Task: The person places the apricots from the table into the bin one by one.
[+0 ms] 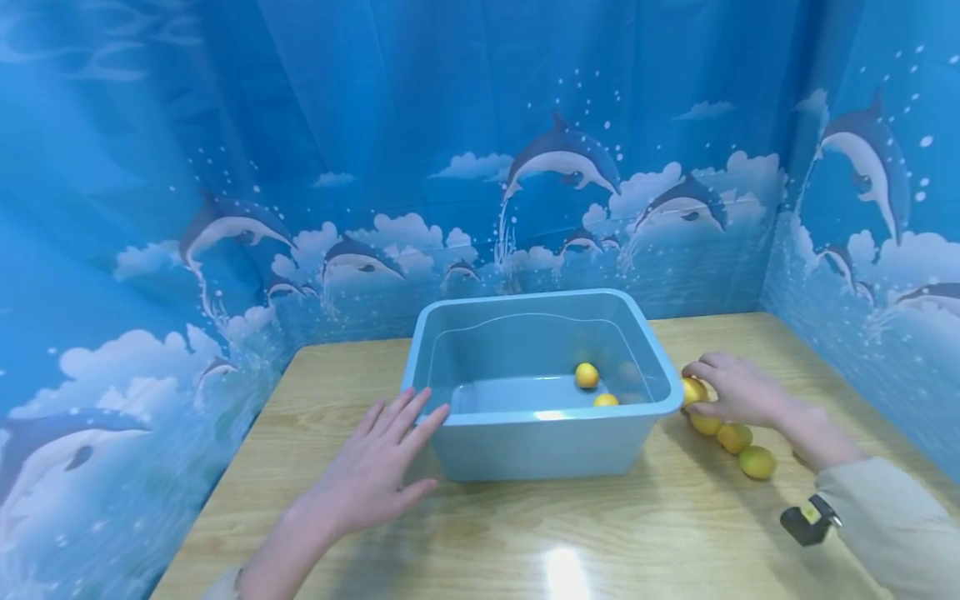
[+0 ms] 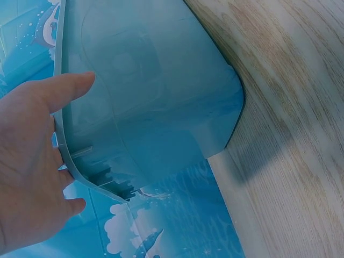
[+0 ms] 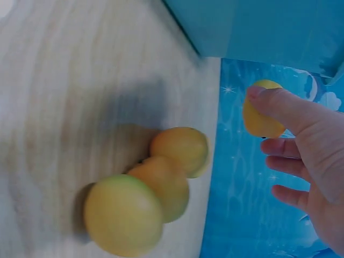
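My right hand (image 1: 742,392) pinches a yellow-orange fruit (image 3: 263,110) between thumb and fingers, lifted beside the right end of the blue plastic bin (image 1: 532,446). Below that hand, a short row of similar fruits lies on the table, the nearest a greenish-yellow fruit (image 1: 757,462). Two more show inside the bin: a fruit (image 1: 587,375) on its floor and a partly hidden fruit (image 1: 606,401) behind the front rim. At the bin's front left corner, my left hand (image 1: 375,467) has its fingers spread and holds nothing. Whether it touches the rim, I cannot tell.
The bin stands near the back of a light wooden table (image 1: 495,542). A blue curtain (image 1: 450,108) with dolphins hangs behind and along the sides. A small black device (image 1: 812,520) is fixed at my right sleeve.
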### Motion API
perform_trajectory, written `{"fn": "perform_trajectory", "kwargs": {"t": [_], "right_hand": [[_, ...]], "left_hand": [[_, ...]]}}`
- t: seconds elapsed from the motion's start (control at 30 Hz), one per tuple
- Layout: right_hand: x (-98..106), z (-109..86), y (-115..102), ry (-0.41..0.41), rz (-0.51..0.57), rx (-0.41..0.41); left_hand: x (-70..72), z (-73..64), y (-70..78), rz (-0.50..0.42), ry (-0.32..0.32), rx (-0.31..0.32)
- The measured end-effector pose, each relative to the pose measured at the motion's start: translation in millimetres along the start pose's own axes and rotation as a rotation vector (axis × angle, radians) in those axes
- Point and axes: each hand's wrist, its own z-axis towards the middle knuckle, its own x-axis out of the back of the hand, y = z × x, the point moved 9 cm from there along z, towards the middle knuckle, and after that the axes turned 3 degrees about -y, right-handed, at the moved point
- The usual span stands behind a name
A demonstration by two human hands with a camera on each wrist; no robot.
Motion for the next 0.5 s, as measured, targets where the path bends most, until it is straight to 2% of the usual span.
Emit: {"fn": "perform_trajectory", "kwargs": {"t": [0.13,0.5], "right_hand": [[6.9,3.9,0.6,-0.016,0.023,-0.006],[19.4,14.2,7.7,-0.058,-0.005,-0.040]], "left_hand": [[-0.2,0.3,0.2,-0.002,-0.001,0.000],[-0.3,0.6,-0.3,-0.003,0.007,-0.003]]}}
